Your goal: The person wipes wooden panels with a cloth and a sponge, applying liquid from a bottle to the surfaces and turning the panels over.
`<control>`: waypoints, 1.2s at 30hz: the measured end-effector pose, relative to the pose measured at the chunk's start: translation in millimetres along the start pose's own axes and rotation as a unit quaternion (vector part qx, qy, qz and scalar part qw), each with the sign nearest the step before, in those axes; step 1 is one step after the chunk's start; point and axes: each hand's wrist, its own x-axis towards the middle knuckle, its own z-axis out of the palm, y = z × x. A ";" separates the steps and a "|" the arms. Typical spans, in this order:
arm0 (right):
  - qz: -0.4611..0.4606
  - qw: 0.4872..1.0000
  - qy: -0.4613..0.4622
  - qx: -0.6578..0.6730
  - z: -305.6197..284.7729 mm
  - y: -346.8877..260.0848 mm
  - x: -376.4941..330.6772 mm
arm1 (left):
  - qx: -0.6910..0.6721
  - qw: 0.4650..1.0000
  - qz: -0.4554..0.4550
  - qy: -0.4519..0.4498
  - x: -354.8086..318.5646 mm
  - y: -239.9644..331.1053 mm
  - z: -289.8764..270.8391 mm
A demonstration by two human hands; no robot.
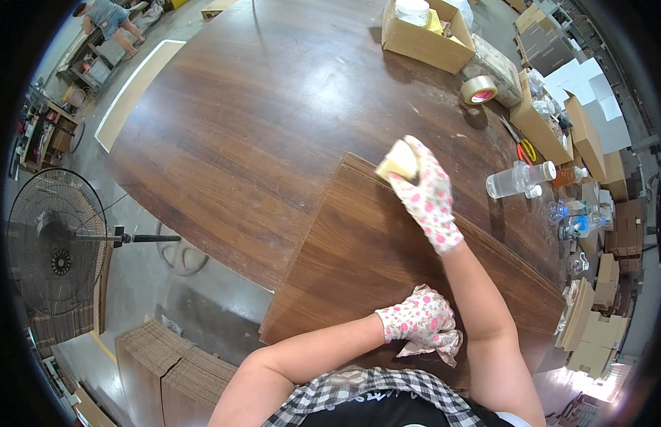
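Note:
My right hand, in a white glove with pink flowers, grips a pale yellow sponge at the far edge of a stack of dark brown wood-grain boards. The sponge sits by the stack's far corner; whether it touches the board is hard to tell. Close to my body, my left hand wears a matching glove and is curled over the top board. Bunched under its fingers is a crumpled floral cloth of the same pattern. The boards lie on a large brown table with a curved edge.
Along the table's right stand a clear bottle, orange-handled scissors, a tape roll and a cardboard box. A pedestal fan is on the left, above stacked boards. Another person is far off.

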 end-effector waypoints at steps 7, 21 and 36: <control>-0.065 0.992 0.064 0.087 15.8 -34.2 11.6 | 0.053 0.997 -0.024 -0.054 1.8 -5.8 8.2; 0.272 0.959 0.076 0.020 -149.0 90.0 -123.3 | 0.102 0.990 -0.041 -0.089 9.4 10.1 -12.6; 0.206 0.975 0.078 0.020 -169.5 130.8 -149.0 | 0.071 0.997 0.011 0.007 5.7 5.6 -13.4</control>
